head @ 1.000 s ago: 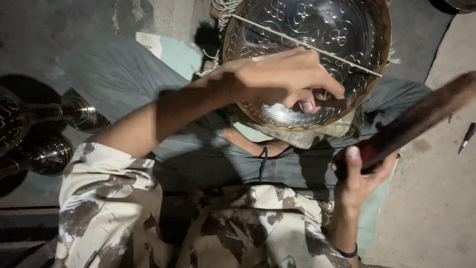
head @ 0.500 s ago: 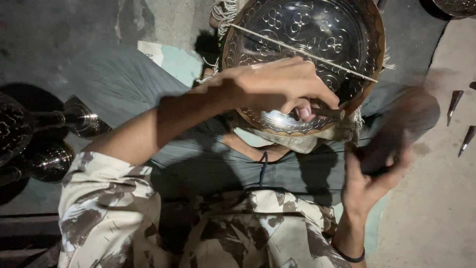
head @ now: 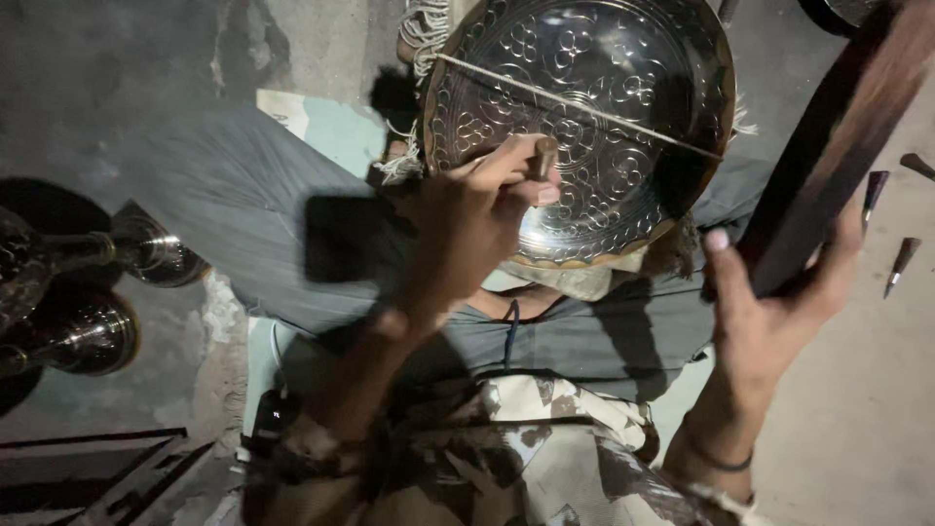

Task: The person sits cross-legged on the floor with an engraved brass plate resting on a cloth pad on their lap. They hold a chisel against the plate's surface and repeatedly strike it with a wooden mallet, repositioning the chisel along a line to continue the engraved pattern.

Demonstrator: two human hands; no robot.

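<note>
Punch (head: 542, 156) upright on engraved plate (head: 623, 88), left hand (head: 467, 219) grip clamped; right hand (head: 769, 312) grips wooden bar (head: 838, 136), slanting up-right.

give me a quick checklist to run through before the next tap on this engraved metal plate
1. Punch tip on the plate: the left hand holds a small punch against the engraved plate; exact contact point cannot tell.
2. Left grip firm: fingers wrapped round the punch, ok.
3. Striker in hand: the right hand holds a dark wooden bar raised beside the plate, ok.
4. Plate steady: it rests on the lap, propped on cloth; how secure, cannot tell.
5. Thin rod lying across the plate sits near the punch, not ok if it is in the way.
6. Spare punches lie on the floor to the right, ok.
</note>
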